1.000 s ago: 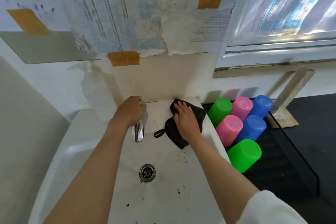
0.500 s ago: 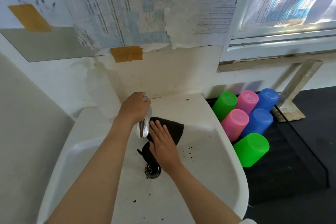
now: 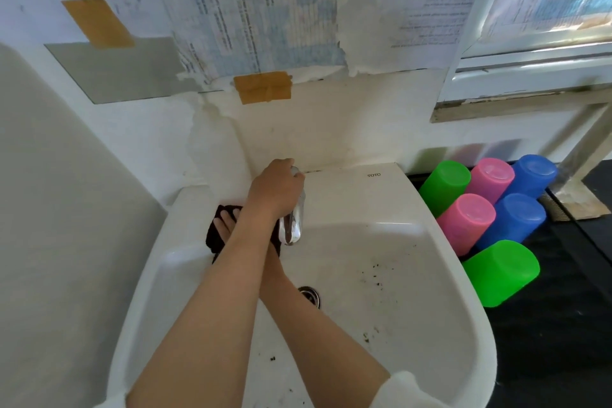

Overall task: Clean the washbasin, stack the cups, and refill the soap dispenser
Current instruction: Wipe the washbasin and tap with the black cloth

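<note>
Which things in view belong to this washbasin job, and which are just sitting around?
In the job:
- white ceramic washbasin
- black cleaning cloth, under the right hand
- chrome tap, gripped by the left hand
- six plastic cups lying on their sides: green, pink, blue

Lying about:
- taped papers on the wall
- black counter

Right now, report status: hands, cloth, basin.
Left hand grips tap. Right hand presses black cloth on washbasin left side, under left arm. Dark specks remain right of drain.
</note>
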`<state>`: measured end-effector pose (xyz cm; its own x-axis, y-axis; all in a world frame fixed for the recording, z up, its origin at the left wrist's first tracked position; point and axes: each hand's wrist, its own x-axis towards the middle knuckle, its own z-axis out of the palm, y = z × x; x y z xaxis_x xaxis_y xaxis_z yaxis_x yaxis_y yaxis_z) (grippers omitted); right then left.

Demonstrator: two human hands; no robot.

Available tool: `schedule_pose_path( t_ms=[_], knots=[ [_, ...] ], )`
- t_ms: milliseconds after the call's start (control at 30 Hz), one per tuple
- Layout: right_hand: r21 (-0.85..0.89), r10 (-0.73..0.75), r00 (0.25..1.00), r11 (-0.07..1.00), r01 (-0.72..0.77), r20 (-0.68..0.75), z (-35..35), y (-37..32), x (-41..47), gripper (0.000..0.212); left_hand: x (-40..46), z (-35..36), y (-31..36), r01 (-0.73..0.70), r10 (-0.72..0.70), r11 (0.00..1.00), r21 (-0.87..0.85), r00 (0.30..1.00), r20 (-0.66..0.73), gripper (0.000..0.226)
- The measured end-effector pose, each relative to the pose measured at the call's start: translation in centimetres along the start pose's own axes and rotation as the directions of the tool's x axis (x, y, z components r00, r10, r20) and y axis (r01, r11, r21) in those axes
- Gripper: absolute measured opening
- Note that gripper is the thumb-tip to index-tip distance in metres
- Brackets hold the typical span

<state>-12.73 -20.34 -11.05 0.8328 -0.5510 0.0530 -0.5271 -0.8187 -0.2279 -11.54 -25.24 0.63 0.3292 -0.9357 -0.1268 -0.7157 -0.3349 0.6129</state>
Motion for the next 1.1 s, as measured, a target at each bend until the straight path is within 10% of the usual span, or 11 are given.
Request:
schedule_pose_path(
  t_ms=[167, 400, 533, 833, 1100],
  knots=[
    [-0.434, -0.070, 0.995, 0.896, 0.097, 0.078, 2.6, 2.5, -1.7, 0.059, 0.0, -0.1, -0.1, -0.004, 0.005, 1.000, -0.010, 1.000, 0.006, 0.031],
    [-0.674, 0.010, 1.000, 0.739, -0.001, 0.010, -0.3, 11.6, -7.6, 0.084, -0.1, -0.1, 0.3, 0.021, -0.023, 0.998, 0.053, 0.999, 0.026, 0.046],
    [-0.606, 0.148, 0.987, 0.781, -0.153, -0.059, -2.0, 14.0, -9.5, 0.065, -0.4, -0.1, 0.6, 0.013, -0.012, 0.997, 0.070, 1.000, -0.019, 0.033],
    [-0.473, 0.475, 0.864, 0.731, -0.492, -0.166, -5.0, 18.1, -13.9, 0.086, -4.5, 1.9, -3.3, -0.031, -0.287, 0.756, -0.653, 0.881, -0.375, 0.032],
    [-0.747, 0.432, 0.902, 0.599, -0.287, 0.000, -4.5, 17.0, -17.8, 0.071, -16.3, 3.8, -15.3, 0.196, -0.174, 0.978, 0.066, 0.951, -0.256, 0.037]
  ],
)
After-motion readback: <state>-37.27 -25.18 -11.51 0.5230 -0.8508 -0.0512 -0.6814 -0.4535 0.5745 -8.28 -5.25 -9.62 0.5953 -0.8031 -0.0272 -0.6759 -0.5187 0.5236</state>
